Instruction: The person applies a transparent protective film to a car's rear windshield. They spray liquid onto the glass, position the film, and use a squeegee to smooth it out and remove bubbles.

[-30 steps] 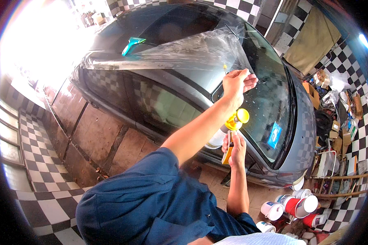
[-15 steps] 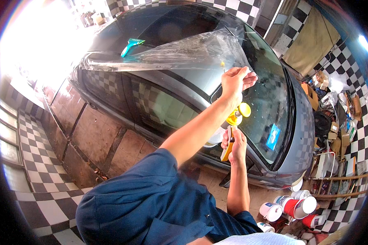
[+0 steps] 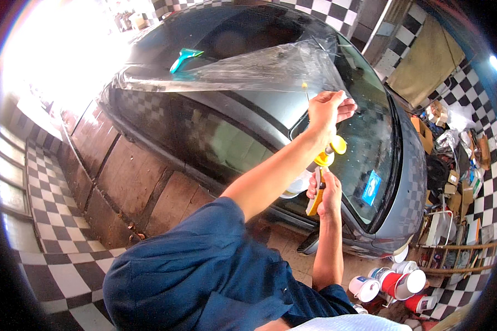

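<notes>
My left hand pinches the corner of a clear plastic film, raised above the near edge of a dark grey car. The film stretches back from my fingers over the car's roof, wrinkled and taut. Lower down, my right hand is wrapped round the yellow-and-grey handle of a pump sprayer. Its yellow top shows beside my left forearm, and its whitish bottle is partly hidden behind my arm and hand. A teal squeegee lies on the roof beside the film.
A blue sticker is on the windshield. White and red buckets stand on the floor at lower right. Boxes and bagged clutter line the right wall. A brown tiled floor runs along the car's near side.
The view has shifted slightly, and both hands sit a little farther right in it. My left hand still pinches the film; my right hand still grips the sprayer, its handle turned slightly.
</notes>
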`<state>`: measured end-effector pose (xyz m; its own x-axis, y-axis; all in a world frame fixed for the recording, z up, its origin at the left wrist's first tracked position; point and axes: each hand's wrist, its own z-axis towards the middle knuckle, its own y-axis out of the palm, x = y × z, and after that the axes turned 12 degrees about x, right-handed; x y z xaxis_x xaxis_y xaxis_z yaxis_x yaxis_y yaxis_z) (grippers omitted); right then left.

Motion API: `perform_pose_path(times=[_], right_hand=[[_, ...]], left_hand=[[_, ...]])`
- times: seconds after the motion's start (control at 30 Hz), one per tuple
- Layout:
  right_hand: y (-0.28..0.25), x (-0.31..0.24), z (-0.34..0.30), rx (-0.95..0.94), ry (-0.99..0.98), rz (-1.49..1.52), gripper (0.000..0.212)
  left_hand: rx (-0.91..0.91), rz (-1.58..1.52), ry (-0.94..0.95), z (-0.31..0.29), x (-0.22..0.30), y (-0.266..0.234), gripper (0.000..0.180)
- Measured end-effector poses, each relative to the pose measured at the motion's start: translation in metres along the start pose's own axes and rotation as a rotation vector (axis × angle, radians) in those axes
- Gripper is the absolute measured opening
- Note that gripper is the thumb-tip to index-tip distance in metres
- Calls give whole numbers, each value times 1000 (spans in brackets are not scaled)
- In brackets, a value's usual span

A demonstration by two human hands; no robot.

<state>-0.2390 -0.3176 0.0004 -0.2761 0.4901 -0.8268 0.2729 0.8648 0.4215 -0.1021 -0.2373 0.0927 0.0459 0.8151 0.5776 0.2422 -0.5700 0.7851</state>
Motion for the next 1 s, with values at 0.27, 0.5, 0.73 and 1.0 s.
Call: perform_pose_path(times=[0.27, 0.5, 0.73, 1.0], right_hand=[[-15, -6, 4, -126, 163, -99, 28], [-6, 9, 9, -222, 248, -192, 29], [20, 23, 10, -234, 245, -172, 23], [35, 32, 17, -226, 187, -128, 21]], left_hand=[[40, 6, -28, 3, -9, -1, 15], [27, 12, -31, 5, -14, -6, 15], [42, 14, -30, 5, -9, 0, 15], [47, 37, -34, 3, -5, 2, 15]])
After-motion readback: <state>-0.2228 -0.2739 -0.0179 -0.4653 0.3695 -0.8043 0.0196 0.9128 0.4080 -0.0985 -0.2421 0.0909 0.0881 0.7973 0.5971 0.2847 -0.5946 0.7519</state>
